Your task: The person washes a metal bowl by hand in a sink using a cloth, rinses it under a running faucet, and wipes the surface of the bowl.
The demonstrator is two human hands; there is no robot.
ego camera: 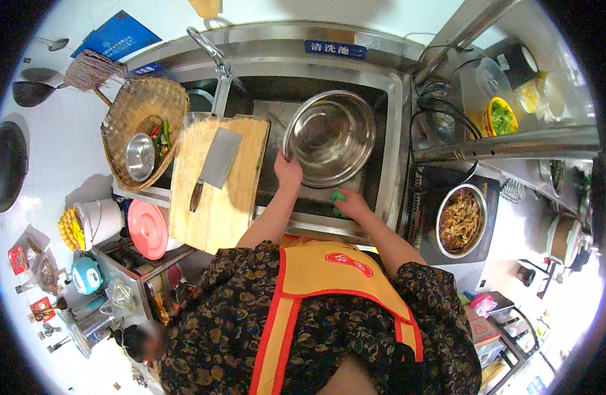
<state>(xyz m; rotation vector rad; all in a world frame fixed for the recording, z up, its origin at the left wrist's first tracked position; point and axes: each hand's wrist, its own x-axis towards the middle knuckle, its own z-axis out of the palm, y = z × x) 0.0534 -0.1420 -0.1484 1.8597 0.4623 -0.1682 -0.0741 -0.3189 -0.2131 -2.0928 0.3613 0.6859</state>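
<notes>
A large stainless steel basin (327, 133) is held over the metal sink (394, 123). My left hand (289, 173) grips its lower left rim, with the fingers partly hidden behind the wall. Just below the basin, my right hand (353, 205) holds a green scrubbing pad (338, 197), apart from the rim. To the left lies a wooden cutting board (189, 197) across the sink's edge. On it rests a cleaver (221, 157) with a wooden handle. Above the sink's left part stands a chrome faucet (209, 47).
A wicker basket (150, 94) at the left holds a small metal bowl (140, 157) and peppers (160, 136). On the right, a pot of cooked food (461, 220) sits on a black cooktop (490, 207) under a steel rail (505, 143). A person's head (145, 340) shows at lower left.
</notes>
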